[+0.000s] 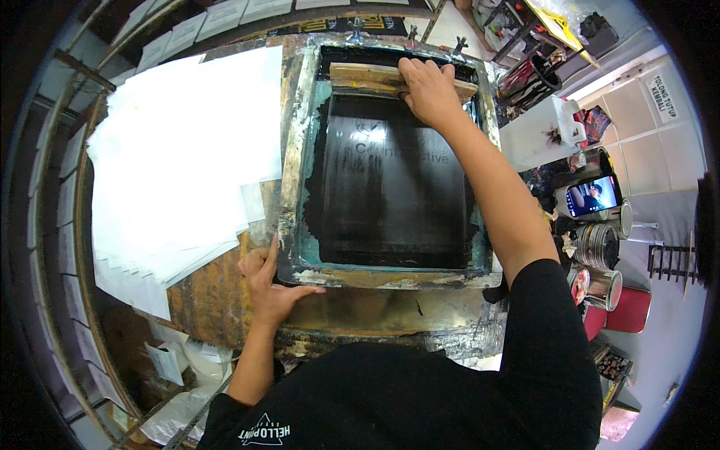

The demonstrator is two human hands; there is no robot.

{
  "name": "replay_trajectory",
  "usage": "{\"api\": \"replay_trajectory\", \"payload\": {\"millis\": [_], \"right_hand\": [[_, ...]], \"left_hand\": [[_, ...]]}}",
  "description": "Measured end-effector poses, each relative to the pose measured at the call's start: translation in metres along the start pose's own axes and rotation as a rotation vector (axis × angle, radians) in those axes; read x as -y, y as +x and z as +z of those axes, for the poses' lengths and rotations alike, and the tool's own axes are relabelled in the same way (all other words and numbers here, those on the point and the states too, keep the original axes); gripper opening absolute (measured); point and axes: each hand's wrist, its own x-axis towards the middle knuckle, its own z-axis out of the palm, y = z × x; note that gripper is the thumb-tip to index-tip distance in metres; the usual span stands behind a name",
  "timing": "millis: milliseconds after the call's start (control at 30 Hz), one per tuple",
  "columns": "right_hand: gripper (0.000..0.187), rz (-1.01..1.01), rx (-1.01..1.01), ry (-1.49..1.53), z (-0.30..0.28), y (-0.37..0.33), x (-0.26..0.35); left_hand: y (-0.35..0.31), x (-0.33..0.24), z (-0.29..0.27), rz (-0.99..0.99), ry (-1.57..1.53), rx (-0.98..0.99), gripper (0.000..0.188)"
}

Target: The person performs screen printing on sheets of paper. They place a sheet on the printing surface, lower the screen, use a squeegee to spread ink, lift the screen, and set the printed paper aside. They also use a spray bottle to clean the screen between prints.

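Observation:
A screen-printing screen (286, 217) with a paint-stained frame lies on the worktable, its mesh coated with black ink. At its far end, my right hand (433, 90) grips the wooden handle of a squeegee (364, 77) from above. The squeegee stands crosswise, its blade edge down by the dark ink. Around the near left corner of the screen's frame, my left hand (271, 294) is hooked, thumb along the front edge and forefinger up the left side. Its other fingers curl in and partly hide. Faint lettering shows through the inked mesh.
Fanned stacks of white paper sheets (187, 165) cover the table's left side. Metal clamps (412, 34) stand behind the screen. A white plastic jug (551, 124), a lit phone (592, 196) and several tins (604, 287) crowd the right. Racks (56, 247) rise at left.

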Motion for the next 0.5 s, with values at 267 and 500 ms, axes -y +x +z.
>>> {"api": "replay_trajectory", "payload": {"millis": [267,500], "right_hand": [[0.052,0.135,0.098,0.198,-0.050,-0.004,-0.022],[0.048,0.014,0.080,0.203,-0.122,-0.158,0.062]], "left_hand": [[-0.002,0.001,0.007,0.078,-0.127,-0.121,0.120],[0.000,-0.004,0.012,0.142,-0.185,-0.220,0.114]]}}
